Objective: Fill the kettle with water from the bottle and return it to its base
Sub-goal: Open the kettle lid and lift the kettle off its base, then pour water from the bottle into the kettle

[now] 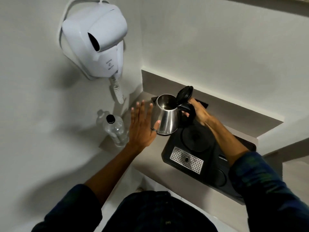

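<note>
A small steel kettle (167, 117) with its black lid flipped open hangs just above and left of its round black base (196, 137). My right hand (199, 113) is shut on the kettle's black handle. My left hand (142, 126) is spread flat with fingers apart, its thumb touching the kettle's left side. A clear plastic water bottle (115, 129) with a black cap on stands upright on the shelf, left of my left hand.
The base sits on a black tray (209, 171) with a perforated metal drip grate (186, 159). A white wall-mounted hair dryer (95, 41) with a coiled cord hangs above the bottle. Walls close in the shelf at the left and back.
</note>
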Demonstrator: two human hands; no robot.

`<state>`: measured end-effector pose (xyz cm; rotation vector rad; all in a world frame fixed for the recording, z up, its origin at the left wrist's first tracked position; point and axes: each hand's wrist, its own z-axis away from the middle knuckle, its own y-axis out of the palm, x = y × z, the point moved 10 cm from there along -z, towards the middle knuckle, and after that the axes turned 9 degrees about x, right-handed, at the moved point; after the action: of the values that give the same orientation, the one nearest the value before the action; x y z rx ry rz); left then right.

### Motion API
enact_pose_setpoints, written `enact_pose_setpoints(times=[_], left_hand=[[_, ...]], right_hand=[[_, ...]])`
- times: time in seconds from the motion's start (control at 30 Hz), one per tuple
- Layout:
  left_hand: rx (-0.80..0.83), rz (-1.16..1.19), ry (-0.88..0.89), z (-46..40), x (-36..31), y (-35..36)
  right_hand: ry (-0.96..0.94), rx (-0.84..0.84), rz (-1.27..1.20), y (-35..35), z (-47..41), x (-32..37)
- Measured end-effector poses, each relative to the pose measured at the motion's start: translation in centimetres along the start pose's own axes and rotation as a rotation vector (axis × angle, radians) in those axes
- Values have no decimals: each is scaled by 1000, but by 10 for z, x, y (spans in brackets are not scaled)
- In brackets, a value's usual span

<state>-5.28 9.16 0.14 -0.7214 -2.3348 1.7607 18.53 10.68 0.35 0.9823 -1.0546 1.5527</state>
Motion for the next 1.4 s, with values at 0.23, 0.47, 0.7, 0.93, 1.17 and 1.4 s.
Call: enact_pose_setpoints(times=[0.23,0.47,0.7,0.93,1.17,1.4], left_hand=[[50,18,-4,16,21,10],[70,-50,-33,23,28,16],[-10,-23,-42,26,23,0],[-268,15,-42,29,20,-50],[-428,367,-469,74,99,-71],[-360,624,-456,78,118,-57]], right_hand=[[108,21,36,55,-32,-27],[152,62,3,70,-44,-53],[-290,-259,668,48,-19,8],[-293,-317,1103,89,13,8],[-246,-302,1028,92,15,5],[-239,-262,960,89,20,4]])
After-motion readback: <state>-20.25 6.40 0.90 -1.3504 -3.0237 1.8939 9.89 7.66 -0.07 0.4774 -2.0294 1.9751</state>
